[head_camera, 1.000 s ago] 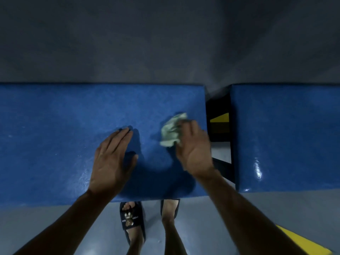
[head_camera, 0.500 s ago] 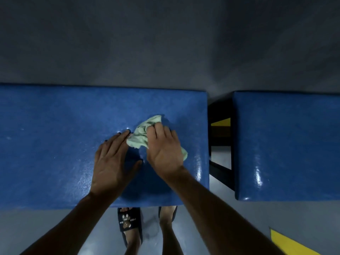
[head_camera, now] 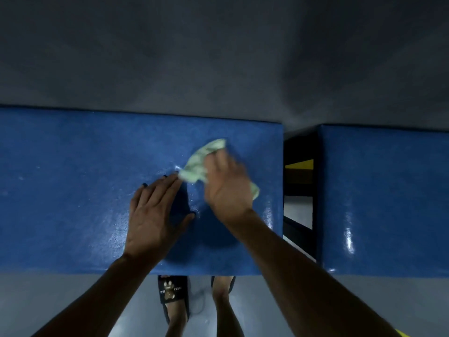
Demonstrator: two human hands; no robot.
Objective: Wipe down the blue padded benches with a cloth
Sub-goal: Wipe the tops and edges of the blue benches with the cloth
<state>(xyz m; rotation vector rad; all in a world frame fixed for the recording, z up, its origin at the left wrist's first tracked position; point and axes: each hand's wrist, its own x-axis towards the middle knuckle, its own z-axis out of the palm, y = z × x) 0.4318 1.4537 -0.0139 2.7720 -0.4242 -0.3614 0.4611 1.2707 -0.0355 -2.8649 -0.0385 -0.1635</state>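
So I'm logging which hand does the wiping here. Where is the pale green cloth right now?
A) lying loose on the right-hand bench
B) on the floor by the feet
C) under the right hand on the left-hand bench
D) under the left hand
C: the cloth sits under the right hand on the left-hand bench, while the left hand lies flat and bare beside it.

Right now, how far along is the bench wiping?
Midway, it seems. The left bench shines wet around the hands. The right hand presses the green cloth on it; the left hand lies flat. The right bench shows glare only; whether it's wiped is unclear.
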